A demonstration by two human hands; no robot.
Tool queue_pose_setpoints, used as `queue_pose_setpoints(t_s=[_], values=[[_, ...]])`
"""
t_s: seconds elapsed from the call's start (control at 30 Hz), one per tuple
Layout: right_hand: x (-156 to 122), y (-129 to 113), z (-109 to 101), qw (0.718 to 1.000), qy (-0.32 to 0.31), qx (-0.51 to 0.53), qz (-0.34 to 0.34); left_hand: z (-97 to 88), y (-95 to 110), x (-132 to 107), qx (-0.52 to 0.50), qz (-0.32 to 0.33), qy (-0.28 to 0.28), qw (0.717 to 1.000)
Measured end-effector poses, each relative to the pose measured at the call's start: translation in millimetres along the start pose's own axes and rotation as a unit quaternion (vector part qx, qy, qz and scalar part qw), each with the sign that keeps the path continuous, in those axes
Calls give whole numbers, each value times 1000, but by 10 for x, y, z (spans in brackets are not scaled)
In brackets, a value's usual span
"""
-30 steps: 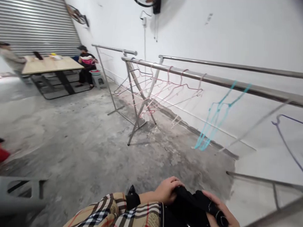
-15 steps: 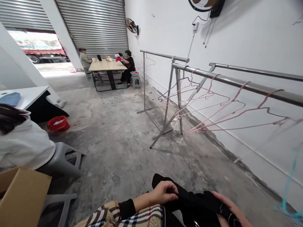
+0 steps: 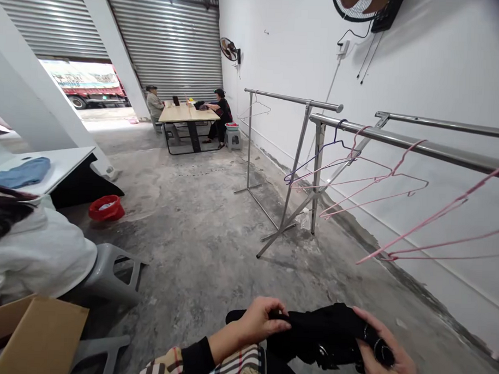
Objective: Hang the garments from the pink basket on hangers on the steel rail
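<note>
At the bottom of the view both my hands grip a crumpled black garment (image 3: 322,334). My left hand (image 3: 259,321) pinches its left edge with the fingers curled. My right hand (image 3: 385,355) is wrapped round its right end, where a small round metal fitting shows. A plaid sleeve with a black cuff covers my left forearm (image 3: 210,360). The garment hangs just above the concrete floor.
Steel clothes rails (image 3: 402,140) with pink wire hangers (image 3: 372,183) run along the white wall on the right. A person in white (image 3: 34,250) sits on a grey stool at left, beside a cardboard box (image 3: 35,338) and a red basin (image 3: 106,208). Two people sit at a far table (image 3: 188,115).
The view has swung left and lifted, bringing in the seated person, box and open shutter. My hands have kept hold of the black garment and spread it a little wider.
</note>
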State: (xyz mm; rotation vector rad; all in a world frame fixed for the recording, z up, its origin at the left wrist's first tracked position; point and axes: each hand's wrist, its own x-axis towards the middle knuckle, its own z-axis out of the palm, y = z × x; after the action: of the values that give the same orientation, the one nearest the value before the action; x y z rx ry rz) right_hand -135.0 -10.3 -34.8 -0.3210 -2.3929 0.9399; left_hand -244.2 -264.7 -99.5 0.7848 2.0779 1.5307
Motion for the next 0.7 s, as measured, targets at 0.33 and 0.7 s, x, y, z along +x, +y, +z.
queue_pose_setpoints(t_s=[0.33,0.7], values=[[44,435,302,988,-72,-122,-55,-247,482,-41,165,26,143,976],[274,166,543,961,-274,1,-31,-541,894,-221,115,-38,251,960]])
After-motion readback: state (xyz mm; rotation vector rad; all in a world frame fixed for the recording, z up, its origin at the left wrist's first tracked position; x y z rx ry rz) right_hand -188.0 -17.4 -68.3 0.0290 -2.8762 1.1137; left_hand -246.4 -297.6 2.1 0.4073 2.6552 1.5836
